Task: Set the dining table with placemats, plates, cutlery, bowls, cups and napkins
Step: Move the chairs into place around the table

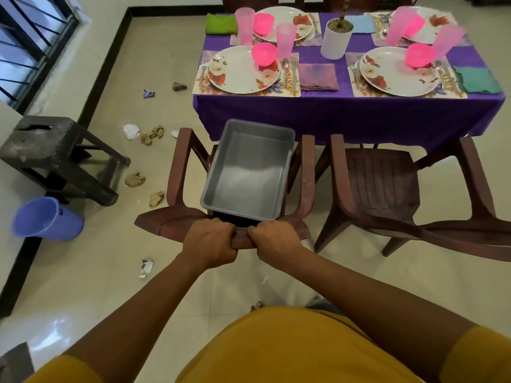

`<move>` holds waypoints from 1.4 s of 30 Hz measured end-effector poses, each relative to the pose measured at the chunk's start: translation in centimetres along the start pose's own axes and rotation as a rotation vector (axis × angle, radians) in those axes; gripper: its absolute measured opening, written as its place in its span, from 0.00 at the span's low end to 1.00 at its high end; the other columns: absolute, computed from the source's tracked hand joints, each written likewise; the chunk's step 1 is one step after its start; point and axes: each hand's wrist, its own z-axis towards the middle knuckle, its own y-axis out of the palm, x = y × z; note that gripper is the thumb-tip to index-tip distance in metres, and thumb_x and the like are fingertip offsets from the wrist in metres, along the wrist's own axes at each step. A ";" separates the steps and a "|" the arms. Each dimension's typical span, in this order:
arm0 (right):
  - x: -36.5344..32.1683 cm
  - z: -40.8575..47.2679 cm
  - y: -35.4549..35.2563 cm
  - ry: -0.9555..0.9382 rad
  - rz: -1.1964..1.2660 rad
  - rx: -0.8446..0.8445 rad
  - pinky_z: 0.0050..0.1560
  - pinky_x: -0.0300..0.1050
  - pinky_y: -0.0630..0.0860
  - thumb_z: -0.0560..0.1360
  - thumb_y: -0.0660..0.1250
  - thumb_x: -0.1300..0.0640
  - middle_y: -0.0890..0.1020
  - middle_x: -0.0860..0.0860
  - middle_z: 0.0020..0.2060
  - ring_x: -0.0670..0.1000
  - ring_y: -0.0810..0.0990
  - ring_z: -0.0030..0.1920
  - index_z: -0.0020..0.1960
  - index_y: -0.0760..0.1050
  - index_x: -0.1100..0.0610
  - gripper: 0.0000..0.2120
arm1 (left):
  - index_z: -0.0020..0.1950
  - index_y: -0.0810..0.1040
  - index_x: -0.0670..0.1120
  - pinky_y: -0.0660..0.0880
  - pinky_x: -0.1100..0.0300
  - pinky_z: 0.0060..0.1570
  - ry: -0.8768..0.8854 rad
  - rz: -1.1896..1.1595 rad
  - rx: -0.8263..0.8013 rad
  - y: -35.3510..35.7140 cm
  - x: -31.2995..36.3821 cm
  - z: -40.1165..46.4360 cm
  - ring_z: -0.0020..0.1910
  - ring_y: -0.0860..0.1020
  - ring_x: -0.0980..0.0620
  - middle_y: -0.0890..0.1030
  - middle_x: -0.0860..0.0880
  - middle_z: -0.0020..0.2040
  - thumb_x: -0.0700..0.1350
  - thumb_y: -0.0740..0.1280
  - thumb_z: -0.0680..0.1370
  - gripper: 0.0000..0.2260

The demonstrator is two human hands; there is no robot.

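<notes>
Dining table [343, 111] edge beyond the chair [243, 172], both hands' fingers [221, 230] curled round its top rail.

Both hands [240, 240] gripping chair [177, 172] back, seemingly empty grey tray [249, 164] on seat

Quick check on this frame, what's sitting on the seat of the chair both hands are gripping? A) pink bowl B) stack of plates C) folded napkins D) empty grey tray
D: the left hand and right hand grip the backrest of the brown chair, and on its seat lies a grey tray with nothing showing inside it; the plates, bowls and napkins are all on the table.
</notes>
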 end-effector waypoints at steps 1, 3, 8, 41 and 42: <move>0.2 0.1 0.0 0.000 -0.008 0.001 0.40 0.47 0.69 0.78 0.66 0.60 0.84 0.54 0.49 0.58 0.83 0.47 0.58 0.78 0.55 0.10 | 0.35 0.78 0.51 0.63 0.61 0.30 -0.002 0.006 0.001 0.1 0.1 0.1 0.27 0.76 0.50 0.78 0.53 0.29 0.55 0.62 0.67 0.10; 0.5 0.2 -0.1 0.000 -0.008 0.006 0.41 0.48 0.68 0.78 0.66 0.60 0.83 0.54 0.49 0.59 0.83 0.48 0.58 0.78 0.55 0.10 | 0.36 0.78 0.51 0.64 0.61 0.30 -0.003 0.014 0.001 0.3 0.2 0.4 0.28 0.76 0.50 0.78 0.53 0.30 0.56 0.63 0.67 0.10; 1.0 0.3 -0.2 -0.003 0.000 0.000 0.41 0.47 0.71 0.79 0.66 0.58 0.83 0.53 0.49 0.57 0.83 0.48 0.57 0.78 0.54 0.08 | 0.37 0.78 0.51 0.70 0.60 0.31 -0.010 0.008 0.004 0.4 0.2 0.7 0.30 0.77 0.50 0.79 0.53 0.31 0.55 0.65 0.68 0.08; 29.1 -41.2 -4.9 0.697 0.675 0.703 0.50 0.50 0.83 0.79 0.69 0.48 0.86 0.43 0.47 0.43 0.84 0.47 0.58 0.84 0.50 0.10 | 0.62 0.85 0.55 0.85 0.56 0.49 0.327 -0.743 -0.076 -6.3 46.1 6.0 0.51 0.83 0.64 0.85 0.61 0.52 0.49 0.71 0.82 0.10; 30.0 -42.6 -4.7 0.715 0.686 0.709 0.50 0.51 0.83 0.80 0.70 0.49 0.86 0.43 0.47 0.43 0.84 0.47 0.58 0.84 0.50 0.10 | 0.62 0.85 0.55 0.86 0.53 0.46 0.331 -0.749 -0.086 -6.1 47.7 6.1 0.51 0.83 0.63 0.85 0.60 0.52 0.49 0.71 0.82 0.10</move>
